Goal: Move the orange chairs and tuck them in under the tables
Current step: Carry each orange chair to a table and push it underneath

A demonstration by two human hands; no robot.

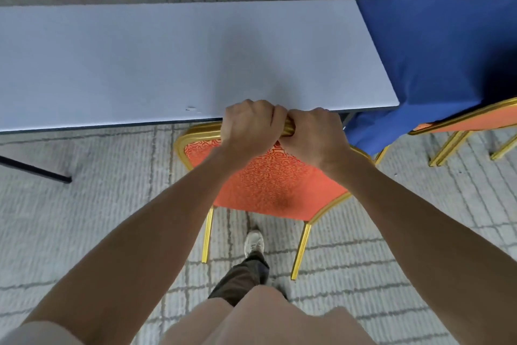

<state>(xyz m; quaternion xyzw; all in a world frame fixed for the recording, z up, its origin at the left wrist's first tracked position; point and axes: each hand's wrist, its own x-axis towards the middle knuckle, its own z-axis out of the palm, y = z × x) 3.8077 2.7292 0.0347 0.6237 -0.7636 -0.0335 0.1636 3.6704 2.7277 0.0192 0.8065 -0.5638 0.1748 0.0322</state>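
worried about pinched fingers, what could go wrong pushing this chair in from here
Left hand and right hand grip the orange chair by its top rail, right at the edge of the grey table, so knuckles could get pinched. The blue cloth hangs close to the chair's right side and might snag. The shoe sits between the rear legs and could be clipped.

This looks like a banquet or function hall. Gold-framed orange chairs [265,177] stand at a long table [167,59]. Blue cloth [433,59] and patterned carpet [98,205] fit that.
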